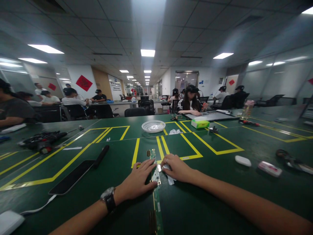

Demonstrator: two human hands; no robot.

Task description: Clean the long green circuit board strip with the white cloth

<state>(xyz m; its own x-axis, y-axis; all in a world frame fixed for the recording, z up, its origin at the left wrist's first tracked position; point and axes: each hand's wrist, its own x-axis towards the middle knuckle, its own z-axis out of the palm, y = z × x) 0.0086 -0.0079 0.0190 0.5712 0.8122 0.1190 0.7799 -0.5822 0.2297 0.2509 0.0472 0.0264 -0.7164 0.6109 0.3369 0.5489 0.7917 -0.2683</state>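
A long, narrow green circuit board (157,204) lies lengthwise in front of me on the green table. My left hand (137,179), with a wristwatch above it, holds the board from its left side, thumb and fingertips resting on its edge. On the board's other side is my right hand (176,168), its fingers curled down close to a small silvery part (159,167). A crumpled white strip, like tissue (170,179), is pinched under the right fingers and sticks out toward me. Their fingertips are partly hidden.
On the left lie a black phone (70,179) with a white cable and a dark power tool (42,142). Ahead stand a white plastic basket (153,126) and a green tissue pack (200,124). A white case (243,161) lies right. A person (192,101) sits across.
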